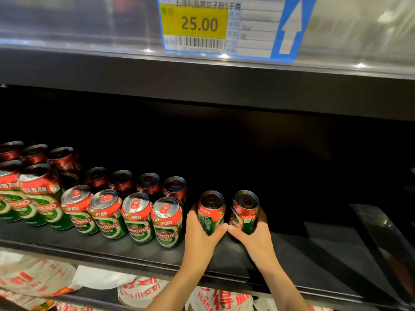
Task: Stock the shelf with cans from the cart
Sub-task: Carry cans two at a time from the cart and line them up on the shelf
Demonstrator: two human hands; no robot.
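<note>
From the head camera, looking down, the person is reaching both arms up from the lower middle of the frame onto the dark shelf [314,254]. The left hand [201,232] is wrapping its fingers round one green-and-red can [211,212], and the right hand [252,237] is gripping a second can [244,212] just beside it; both cans are standing upright on the shelf board, or very nearly down, though the shadow makes the contact hard to judge.

To the left of centre, a stocked block of cans [107,212] is already lining up in rows, with taller cans [31,194] at the far left edge. The right half of the shelf is lying bare and dark, so I judge the stocking roughly half done. The cart is not showing. A price label [195,25] is hanging at the upper middle, and white bags [139,290] are sitting along the bottom.
</note>
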